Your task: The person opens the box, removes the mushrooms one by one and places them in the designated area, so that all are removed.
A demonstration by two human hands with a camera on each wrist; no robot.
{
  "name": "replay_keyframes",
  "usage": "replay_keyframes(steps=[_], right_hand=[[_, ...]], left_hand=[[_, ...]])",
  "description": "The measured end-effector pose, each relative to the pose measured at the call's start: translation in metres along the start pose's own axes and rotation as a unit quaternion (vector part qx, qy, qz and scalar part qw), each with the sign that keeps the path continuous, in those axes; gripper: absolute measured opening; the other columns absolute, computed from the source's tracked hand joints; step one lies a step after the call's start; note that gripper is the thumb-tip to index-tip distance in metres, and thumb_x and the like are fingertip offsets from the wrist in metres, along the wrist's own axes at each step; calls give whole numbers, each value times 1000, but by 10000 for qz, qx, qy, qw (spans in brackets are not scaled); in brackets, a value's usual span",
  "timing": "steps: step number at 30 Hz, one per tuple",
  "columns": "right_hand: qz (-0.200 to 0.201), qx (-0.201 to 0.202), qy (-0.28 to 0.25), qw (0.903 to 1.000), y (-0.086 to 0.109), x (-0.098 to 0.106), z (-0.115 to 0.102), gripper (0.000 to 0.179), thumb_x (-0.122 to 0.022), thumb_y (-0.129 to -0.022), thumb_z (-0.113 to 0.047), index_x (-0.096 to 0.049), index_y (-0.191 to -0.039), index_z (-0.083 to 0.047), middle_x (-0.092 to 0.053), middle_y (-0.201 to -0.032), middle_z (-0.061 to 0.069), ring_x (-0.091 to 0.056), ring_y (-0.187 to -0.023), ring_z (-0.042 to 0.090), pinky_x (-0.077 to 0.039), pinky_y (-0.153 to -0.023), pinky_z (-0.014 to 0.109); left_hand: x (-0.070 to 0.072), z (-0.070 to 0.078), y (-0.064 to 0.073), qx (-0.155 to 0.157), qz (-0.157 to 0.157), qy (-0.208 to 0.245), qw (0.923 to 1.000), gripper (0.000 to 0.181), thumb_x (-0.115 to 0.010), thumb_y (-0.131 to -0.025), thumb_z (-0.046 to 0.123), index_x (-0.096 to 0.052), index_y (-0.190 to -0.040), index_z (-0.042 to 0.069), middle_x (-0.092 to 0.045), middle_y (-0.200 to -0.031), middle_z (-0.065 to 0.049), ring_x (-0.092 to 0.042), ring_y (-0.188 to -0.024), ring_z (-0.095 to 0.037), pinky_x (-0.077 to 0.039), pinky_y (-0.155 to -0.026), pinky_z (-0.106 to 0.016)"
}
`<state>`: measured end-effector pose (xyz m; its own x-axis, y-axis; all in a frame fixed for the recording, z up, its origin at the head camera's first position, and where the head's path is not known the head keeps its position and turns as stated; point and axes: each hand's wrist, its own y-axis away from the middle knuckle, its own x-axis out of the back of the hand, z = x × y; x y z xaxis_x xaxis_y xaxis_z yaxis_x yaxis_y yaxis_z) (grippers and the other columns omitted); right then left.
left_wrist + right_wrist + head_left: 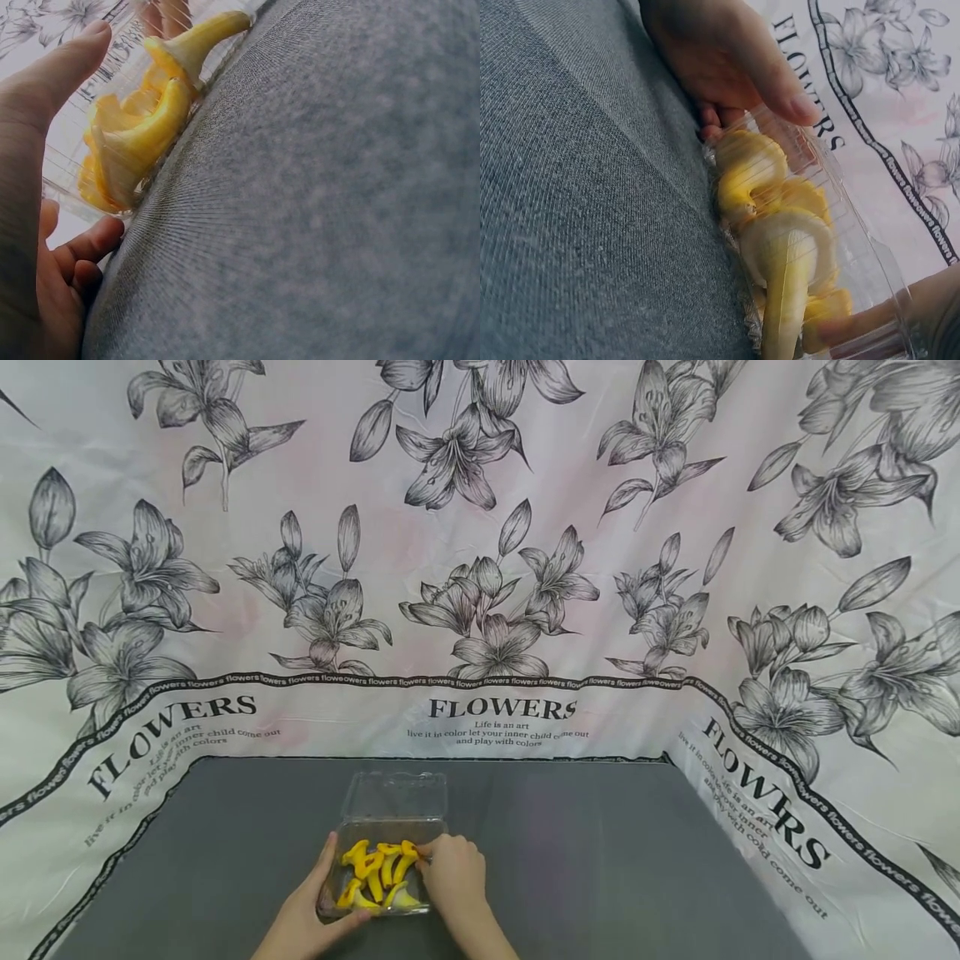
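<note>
A clear plastic clamshell box [324, 902] sits on the grey table with its lid [395, 797] folded back, away from me. Inside lie several yellow trumpet-shaped mushrooms [377, 885], caps and stems at mixed angles. My left hand [307, 910] grips the box's left side, thumb along the near rim. At the right side, my right hand [457, 875] reaches in over the wall, its fingertips at a mushroom [407, 858] in the far right corner, seemingly pinching it. In the right wrist view, one finger lies against a yellow mushroom [829, 306] behind the clear wall.
The grey tabletop [600, 860] extends to both sides of the box. A white curtain [495, 610] printed with black lilies and lettering hangs along the back and both sides of the table.
</note>
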<state>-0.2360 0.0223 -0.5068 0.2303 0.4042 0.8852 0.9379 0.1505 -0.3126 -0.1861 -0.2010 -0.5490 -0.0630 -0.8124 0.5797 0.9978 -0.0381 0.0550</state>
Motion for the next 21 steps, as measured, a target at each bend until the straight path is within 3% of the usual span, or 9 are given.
replay_keyframes(steps=[1,2,7,12,15,17,19,20,21], right_hand=[[-9,30,17,10000,1,0,-1,18,-95,-79,-22,-89,-95,-23,-81,-85,-2,-73,-66,23,-58,-54,38],[-5,72,41,10000,1,1,-1,18,-96,-78,-21,-89,-94,-22,-81,-85,-2,-73,-66,23,-58,-55,38],[242,392,316,9984,-2,-2,-3,12,-95,-79,-24,-89,-89,-22,-80,-81,-4,-72,-63,18,-56,-53,33],[382,465,413,9973,-3,-8,0,7,-94,-80,-24,-89,-85,-26,-79,-77,-6,-70,-60,16,-54,-50,32],[381,431,338,9978,-2,-9,1,8,-94,-80,-21,-88,-85,-26,-79,-77,-5,-69,-59,18,-54,-49,33],[453,446,252,9977,-2,-9,1,9,-93,-80,-18,-88,-83,-25,-79,-76,-6,-67,-57,17,-52,-48,33],[536,482,164,9973,-2,-9,2,9,-92,-81,-16,-87,-81,-24,-77,-72,-6,-65,-54,16,-49,-46,32],[586,499,122,9970,-3,-9,3,9,-91,-81,-16,-87,-79,-23,-75,-69,-6,-63,-53,15,-47,-45,32],[622,503,83,9968,-4,-10,5,9,-91,-82,-15,-87,-79,-23,-74,-68,-6,-62,-52,15,-46,-45,31]], left_hand=[[-1,-1,1,-52,-6,81,10000,121,-86,-88,46,-4,-173,22,-60,-106,-13,-53,-73,-18,-48,-63,-31],[-1,-1,1,-14,-50,207,9998,121,-87,-88,44,-4,-173,22,-54,-98,-7,-46,-67,-16,-44,-60,-28],[-1,-2,0,-85,-64,393,9992,118,-87,-89,40,-6,-173,19,-53,-93,-5,-44,-63,-13,-43,-60,-26],[-2,-3,-1,262,-151,349,9989,118,-85,-89,44,-6,-173,16,-48,-81,-4,-44,-62,-16,-41,-59,-29],[-1,-5,-3,405,-225,271,9986,119,-82,-90,49,-5,-172,13,-65,-116,-27,-62,-79,-31,-51,-66,-38],[0,-7,-5,403,-266,203,9986,118,-81,-91,51,-4,-172,11,-44,-156,-36,-65,-109,-51,-57,-77,-52],[1,-7,-8,339,-281,104,9990,118,-80,-92,52,-4,-172,10,-11,-171,-31,-45,-136,-65,-53,-87,-68],[1,-7,-8,320,-280,33,9991,118,-79,-92,54,-4,-172,10,-10,-171,-30,-34,-143,-66,-50,-91,-73],[1,-6,-10,350,-281,76,9990,119,-80,-91,53,-3,-172,11,-23,-169,-33,-42,-139,-65,-52,-89,-69]])
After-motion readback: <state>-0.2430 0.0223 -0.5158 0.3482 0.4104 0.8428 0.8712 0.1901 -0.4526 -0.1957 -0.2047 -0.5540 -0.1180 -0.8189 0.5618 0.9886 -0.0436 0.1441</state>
